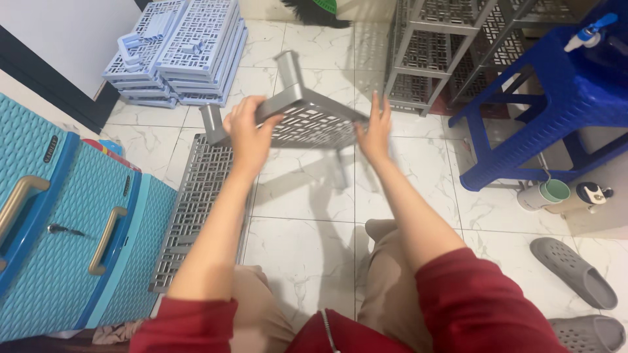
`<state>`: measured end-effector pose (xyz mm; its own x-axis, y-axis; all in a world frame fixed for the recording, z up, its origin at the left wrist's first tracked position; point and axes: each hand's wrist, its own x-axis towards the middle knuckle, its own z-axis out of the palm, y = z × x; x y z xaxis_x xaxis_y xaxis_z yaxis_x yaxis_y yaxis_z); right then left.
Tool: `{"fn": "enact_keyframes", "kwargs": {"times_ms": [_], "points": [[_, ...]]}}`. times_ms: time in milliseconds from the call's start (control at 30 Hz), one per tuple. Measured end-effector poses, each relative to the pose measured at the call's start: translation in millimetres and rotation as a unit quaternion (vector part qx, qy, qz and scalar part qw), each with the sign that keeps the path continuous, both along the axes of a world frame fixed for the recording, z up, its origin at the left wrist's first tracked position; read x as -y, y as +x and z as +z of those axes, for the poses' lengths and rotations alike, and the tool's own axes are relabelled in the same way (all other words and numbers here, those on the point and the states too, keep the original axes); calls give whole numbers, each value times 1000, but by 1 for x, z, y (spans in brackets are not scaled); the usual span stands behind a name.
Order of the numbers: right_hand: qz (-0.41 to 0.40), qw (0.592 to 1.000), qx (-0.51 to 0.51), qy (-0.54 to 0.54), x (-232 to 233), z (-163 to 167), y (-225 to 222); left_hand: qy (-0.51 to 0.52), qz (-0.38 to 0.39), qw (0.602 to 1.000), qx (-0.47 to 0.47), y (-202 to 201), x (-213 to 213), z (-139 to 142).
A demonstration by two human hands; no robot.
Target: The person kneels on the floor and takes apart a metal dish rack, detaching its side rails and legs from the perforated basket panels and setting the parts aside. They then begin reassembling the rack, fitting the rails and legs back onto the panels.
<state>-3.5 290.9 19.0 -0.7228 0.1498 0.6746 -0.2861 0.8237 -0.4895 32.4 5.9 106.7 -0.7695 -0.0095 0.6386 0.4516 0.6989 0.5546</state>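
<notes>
A grey plastic lattice shelf panel [307,121] with stubby corner legs hangs tilted above the white tiled floor. My left hand [247,131] grips its near left edge. My right hand [376,131] presses flat against its right edge with the fingers up. A second grey lattice panel [196,209] lies flat on the floor below and to the left, partly hidden by my left forearm.
A teal plastic drawer cabinet [59,242] stands at left. Pale blue lattice panels [180,52] are stacked at the back left. A grey shelf rack [451,46] and a blue stool [543,98] stand at back right. A cup [546,195] and grey sandals [575,271] lie at right.
</notes>
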Motion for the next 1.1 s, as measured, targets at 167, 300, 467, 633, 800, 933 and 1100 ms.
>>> {"fn": "enact_keyframes", "kwargs": {"times_ms": [167, 300, 467, 633, 800, 933, 1100], "points": [[139, 990, 22, -7, -41, 31, 2, 290, -109, 943, 119, 35, 44, -41], [200, 979, 11, 42, -39, 47, 14, 336, -11, 913, 233, 46, 73, -51], [202, 979, 30, 29, -12, 50, 12, 9, 123, 988, 89, 58, 33, -38], [158, 976, 88, 119, 48, 23, 19, -94, 20, 995, -13, 57, -51, -9], [80, 889, 124, 434, 124, -10, 62, -8, -96, 995, 23, 41, -101, 16], [116, 816, 223, 521, 158, -23, 107, -26, -117, 987, 105, 25, -126, -3], [247, 869, 103, 416, 144, -21, 116, 41, -99, 991, 85, 4, -123, -54]]}}
